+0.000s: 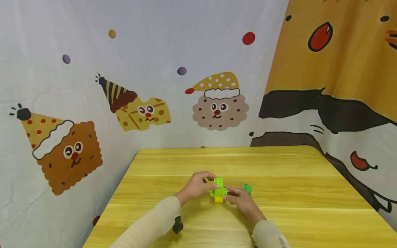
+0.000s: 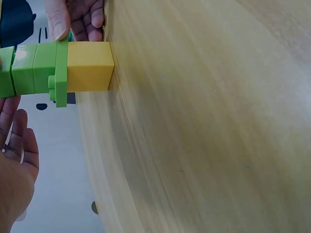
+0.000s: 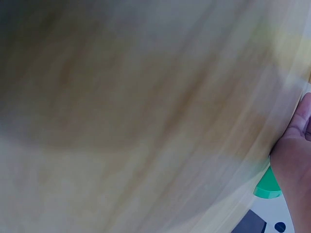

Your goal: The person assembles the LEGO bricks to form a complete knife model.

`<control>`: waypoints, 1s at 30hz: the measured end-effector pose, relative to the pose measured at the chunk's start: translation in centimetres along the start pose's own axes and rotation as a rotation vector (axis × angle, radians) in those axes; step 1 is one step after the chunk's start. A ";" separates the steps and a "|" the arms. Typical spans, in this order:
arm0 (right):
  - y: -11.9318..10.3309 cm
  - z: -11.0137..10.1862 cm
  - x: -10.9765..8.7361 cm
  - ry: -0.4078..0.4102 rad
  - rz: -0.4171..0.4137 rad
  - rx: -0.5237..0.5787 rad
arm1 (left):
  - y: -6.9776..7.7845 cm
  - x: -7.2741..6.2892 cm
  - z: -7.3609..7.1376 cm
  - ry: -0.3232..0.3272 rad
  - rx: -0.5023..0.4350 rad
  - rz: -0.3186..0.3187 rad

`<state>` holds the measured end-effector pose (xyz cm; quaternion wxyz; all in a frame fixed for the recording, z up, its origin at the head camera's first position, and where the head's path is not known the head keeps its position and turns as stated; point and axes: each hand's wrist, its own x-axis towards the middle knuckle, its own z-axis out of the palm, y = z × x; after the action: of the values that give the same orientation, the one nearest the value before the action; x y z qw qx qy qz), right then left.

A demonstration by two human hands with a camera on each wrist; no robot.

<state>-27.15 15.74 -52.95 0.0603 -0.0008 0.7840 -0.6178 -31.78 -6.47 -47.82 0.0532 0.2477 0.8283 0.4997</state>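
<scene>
The top of a toy block tower (image 1: 218, 192) is pinched by the left hand (image 1: 199, 186), its side by the right hand (image 1: 242, 200). On the desk (image 1: 279, 168), between its left and right edges, the tower is stood; a green block (image 1: 247, 188) is seen farther right.

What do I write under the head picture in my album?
Left hand and right hand hold a lime and yellow toy brick tower on a wooden table, a darker green brick nearby.

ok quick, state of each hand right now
Left hand: holding the top light-green block.
Right hand: pinching the light-green plate above the yellow block.
</scene>
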 end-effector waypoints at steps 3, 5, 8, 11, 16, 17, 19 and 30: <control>-0.1 -0.1 -0.1 -0.001 -0.001 0.002 | -0.2 0.1 0.1 -0.004 0.009 -0.003; -0.1 -0.1 -0.1 -0.002 -0.001 0.005 | -0.3 0.1 0.1 0.000 0.010 -0.004; -0.1 -0.1 -0.2 -0.001 0.001 0.001 | -0.3 0.1 0.3 0.008 0.006 -0.002; -0.2 0.0 -0.2 0.001 0.002 -0.006 | -0.3 0.0 0.5 0.014 -0.022 -0.005; -0.2 0.0 -0.1 0.000 0.002 -0.003 | -0.3 -0.1 0.8 0.016 -0.075 -0.011; -0.2 0.0 -0.1 0.000 0.001 -0.001 | -0.3 -0.1 0.8 0.015 -0.079 -0.012; -0.3 0.0 -0.1 0.001 -0.002 0.001 | -0.3 -0.1 0.8 0.015 -0.085 -0.010; -0.4 -0.1 -0.2 0.000 -0.009 -0.003 | -0.6 -0.1 0.8 0.007 -0.074 0.014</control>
<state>-26.98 15.79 -52.53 0.0574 -0.0046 0.7849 -0.6169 -31.66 -6.05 -48.71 0.0559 0.2497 0.8077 0.5311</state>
